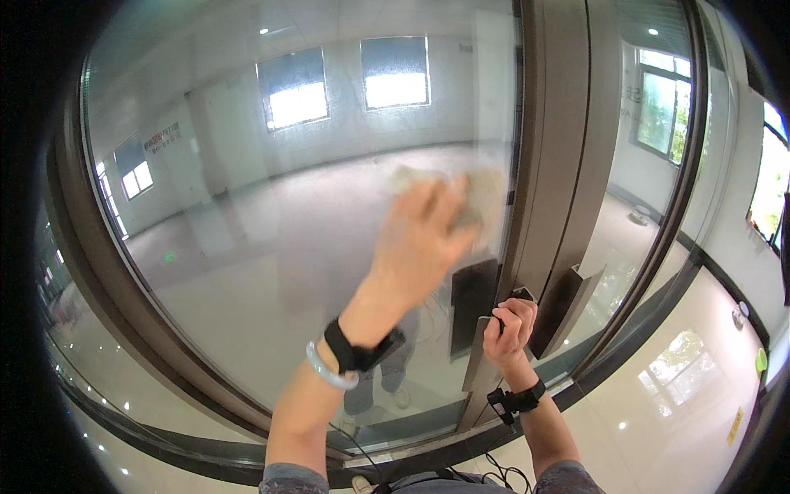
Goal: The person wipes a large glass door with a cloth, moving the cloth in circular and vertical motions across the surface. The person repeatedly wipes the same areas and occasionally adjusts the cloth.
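Note:
A blurred pale cloth [487, 197] lies against the glass pane [296, 247] of a brown-framed door. My left hand [426, 228] presses on the cloth with its fingers spread over it; a black strap and a pale bangle circle that wrist. Lower and to the right, my right hand [511, 324] is closed around the upper end of the metal door handle [480, 358], with a black strapped device on its wrist. A second handle [561, 312] stands just right of my right hand, on the neighbouring door leaf.
The brown door frame [549, 148] runs upward between two glass panels. Black cables [509, 475] hang near my waist. On the glossy tiled floor [654, 395] at the right are a green round object [761, 360] and a yellow floor strip [735, 426].

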Demonstrator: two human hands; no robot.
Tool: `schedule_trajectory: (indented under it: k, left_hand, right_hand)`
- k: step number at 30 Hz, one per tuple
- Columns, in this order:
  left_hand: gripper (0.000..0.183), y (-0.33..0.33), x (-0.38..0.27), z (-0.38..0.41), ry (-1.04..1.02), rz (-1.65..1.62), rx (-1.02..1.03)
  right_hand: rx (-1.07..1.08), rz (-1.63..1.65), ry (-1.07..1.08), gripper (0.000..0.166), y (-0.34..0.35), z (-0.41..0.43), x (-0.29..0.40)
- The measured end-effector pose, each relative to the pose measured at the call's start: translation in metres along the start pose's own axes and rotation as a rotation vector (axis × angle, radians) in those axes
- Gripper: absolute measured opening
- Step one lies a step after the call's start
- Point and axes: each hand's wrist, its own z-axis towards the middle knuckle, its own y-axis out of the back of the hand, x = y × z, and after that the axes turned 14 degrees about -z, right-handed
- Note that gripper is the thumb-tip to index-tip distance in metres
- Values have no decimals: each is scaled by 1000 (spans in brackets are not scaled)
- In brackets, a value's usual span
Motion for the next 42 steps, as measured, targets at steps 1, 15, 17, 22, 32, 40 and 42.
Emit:
schedule_trajectory:
  k: [1,15,17,22,32,40,42]
  left_hand:
    - [26,0,1,6,11,5,-1]
    - [35,-2,-55,-129,20,-203,455]
    - [45,7,-70,-139,225,-199,389]
    - [87,53,-104,-174,750,-532,595]
    - [51,102,-119,-224,627,-435,710]
    - [26,100,-162,-245,215,-338,759]
    - [27,110,-154,-247,200,-479,735]
  right_hand:
    - [3,9,-5,26,0,0,2]
    - [31,30,-52,18,-2,-2,0]
    - [70,-88,-84,18,5,5,8]
    - [290,269,-77,32,65,-33,87]
    - [1261,1366,-1223,56,86,-117,155]
    - [768,2053,-2037,107,102,-106,186]
    - [642,1831,-1957,76,101,-99,189]
